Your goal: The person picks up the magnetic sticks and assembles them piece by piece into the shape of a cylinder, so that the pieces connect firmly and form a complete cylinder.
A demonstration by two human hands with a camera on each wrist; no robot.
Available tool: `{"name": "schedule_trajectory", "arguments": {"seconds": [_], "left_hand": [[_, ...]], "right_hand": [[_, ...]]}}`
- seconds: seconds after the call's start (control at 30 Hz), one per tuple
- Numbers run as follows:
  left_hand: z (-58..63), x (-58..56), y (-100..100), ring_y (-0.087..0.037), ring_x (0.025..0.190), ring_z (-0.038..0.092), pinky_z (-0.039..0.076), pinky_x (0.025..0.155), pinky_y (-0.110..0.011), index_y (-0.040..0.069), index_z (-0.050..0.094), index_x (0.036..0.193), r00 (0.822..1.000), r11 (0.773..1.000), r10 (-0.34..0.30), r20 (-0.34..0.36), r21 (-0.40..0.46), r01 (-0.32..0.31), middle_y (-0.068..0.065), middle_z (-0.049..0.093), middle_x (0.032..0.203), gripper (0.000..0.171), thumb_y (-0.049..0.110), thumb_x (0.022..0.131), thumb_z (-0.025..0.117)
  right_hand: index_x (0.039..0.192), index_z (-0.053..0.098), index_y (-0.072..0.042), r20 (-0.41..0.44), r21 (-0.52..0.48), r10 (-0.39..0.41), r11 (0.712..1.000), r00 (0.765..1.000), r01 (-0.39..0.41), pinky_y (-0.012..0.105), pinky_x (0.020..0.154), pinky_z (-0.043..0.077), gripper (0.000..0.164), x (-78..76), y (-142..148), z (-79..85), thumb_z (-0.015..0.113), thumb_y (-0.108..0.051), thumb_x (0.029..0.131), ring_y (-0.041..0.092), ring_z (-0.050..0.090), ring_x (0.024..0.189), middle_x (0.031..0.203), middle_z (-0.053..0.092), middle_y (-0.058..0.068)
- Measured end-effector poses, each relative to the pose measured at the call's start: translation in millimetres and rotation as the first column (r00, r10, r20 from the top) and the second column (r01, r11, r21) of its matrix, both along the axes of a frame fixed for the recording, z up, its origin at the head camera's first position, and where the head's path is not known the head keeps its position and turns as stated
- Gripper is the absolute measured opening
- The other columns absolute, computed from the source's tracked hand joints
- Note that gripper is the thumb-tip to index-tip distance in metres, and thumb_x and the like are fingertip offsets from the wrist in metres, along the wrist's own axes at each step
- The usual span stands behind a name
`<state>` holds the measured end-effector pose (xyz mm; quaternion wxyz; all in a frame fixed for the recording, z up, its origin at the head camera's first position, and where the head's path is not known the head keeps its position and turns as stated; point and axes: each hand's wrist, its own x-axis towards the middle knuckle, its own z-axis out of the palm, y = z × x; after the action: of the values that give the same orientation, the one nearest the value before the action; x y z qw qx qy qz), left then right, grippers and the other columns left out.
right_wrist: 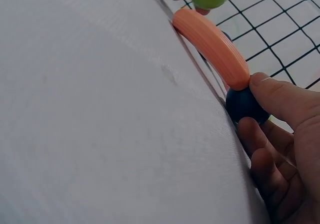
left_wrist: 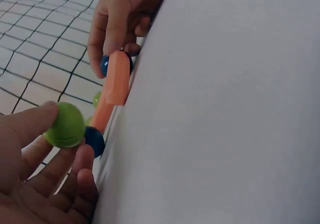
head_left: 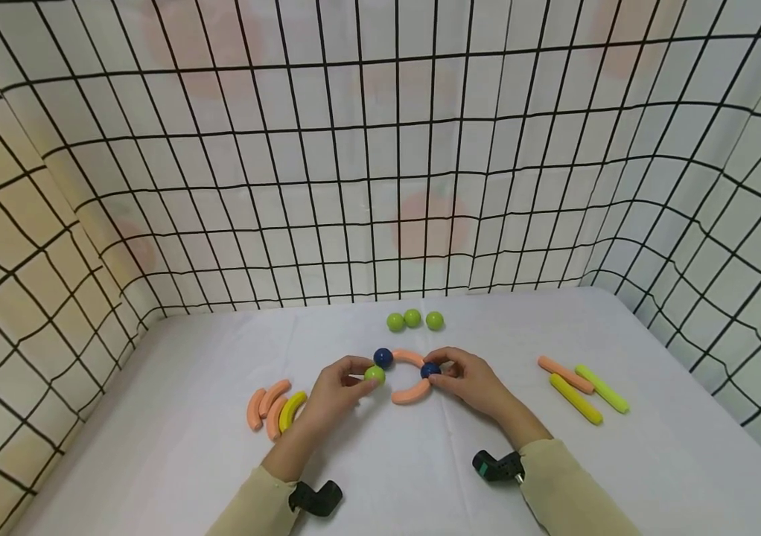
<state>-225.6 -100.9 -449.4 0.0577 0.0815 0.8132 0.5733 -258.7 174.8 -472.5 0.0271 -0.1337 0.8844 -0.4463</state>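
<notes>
Between the thumb and fingers of my left hand (head_left: 336, 393) is a green ball (left_wrist: 67, 125). Right beside it, in the head view, sits a dark blue ball (head_left: 383, 358) at the end of an orange curved piece (head_left: 409, 357). My right hand (head_left: 470, 381) pinches a second dark blue ball (right_wrist: 246, 105), its thumb at the end of another orange curved piece (right_wrist: 214, 47). Together the two blue balls and two curved pieces make an open ring. Whether the green ball touches the near blue ball, I cannot tell.
Three green balls (head_left: 412, 318) lie at the back. To the left are several orange curved pieces (head_left: 255, 409) and a yellow curved one (head_left: 292, 409). Straight sticks in orange (head_left: 564, 374), yellow (head_left: 575, 398) and yellow-green (head_left: 602, 388) lie right. Black netting (head_left: 380, 181) surrounds the white table (head_left: 173, 461).
</notes>
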Motion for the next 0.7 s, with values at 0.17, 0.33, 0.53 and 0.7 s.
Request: {"name": "schedule_trajectory", "arguments": {"seconds": [0.17,0.33,0.53,0.7], "left_hand": [[-9.4,-0.3,-3.7,-0.012,0.086,0.064,0.052,0.068,-0.022,0.011,0.066,0.123,0.999,0.999,-0.041,-0.013,-0.015,0.04,-0.01,0.07,0.118,0.034,0.022,0.091,0.074],[-13.1,-0.4,-5.3,-0.013,0.083,0.06,0.049,0.065,-0.02,0.012,0.066,0.121,0.998,0.997,-0.049,-0.044,-0.06,0.047,-0.008,0.07,0.118,0.034,0.022,0.09,0.075],[-16.2,-2.5,-5.5,-0.014,0.083,0.057,0.048,0.065,-0.019,0.014,0.067,0.119,0.996,0.995,-0.056,-0.075,-0.09,0.049,-0.008,0.07,0.117,0.033,0.022,0.089,0.076],[-17.0,-3.1,-5.5,-0.014,0.084,0.056,0.047,0.066,-0.02,0.016,0.068,0.118,0.993,0.99,-0.061,-0.098,-0.133,0.047,-0.006,0.071,0.116,0.032,0.023,0.089,0.077]], "right_hand": [[0.12,0.067,-0.026,-0.028,-0.004,-0.006,1.0,1.0,0.006,0.028,0.073,0.045,0.03,1.5,-2.0,0.6,0.074,-0.027,0.091,0.014,0.056,0.083,0.12,0.068,0.001],[0.122,0.066,-0.025,-0.029,0.0,-0.01,1.0,1.0,0.01,0.028,0.072,0.045,0.03,2.7,-3.6,1.8,0.073,-0.026,0.092,0.014,0.055,0.083,0.121,0.067,0.002],[0.121,0.067,-0.029,-0.043,0.008,0.033,0.999,0.999,-0.033,0.027,0.074,0.046,0.03,2.3,-1.9,4.3,0.074,-0.027,0.091,0.014,0.055,0.085,0.127,0.061,0.001],[0.118,0.069,-0.032,-0.089,0.048,0.137,0.99,0.987,-0.133,0.028,0.08,0.048,0.028,3.1,-1.4,6.0,0.074,-0.033,0.09,0.013,0.057,0.086,0.142,0.048,0.005]]}}
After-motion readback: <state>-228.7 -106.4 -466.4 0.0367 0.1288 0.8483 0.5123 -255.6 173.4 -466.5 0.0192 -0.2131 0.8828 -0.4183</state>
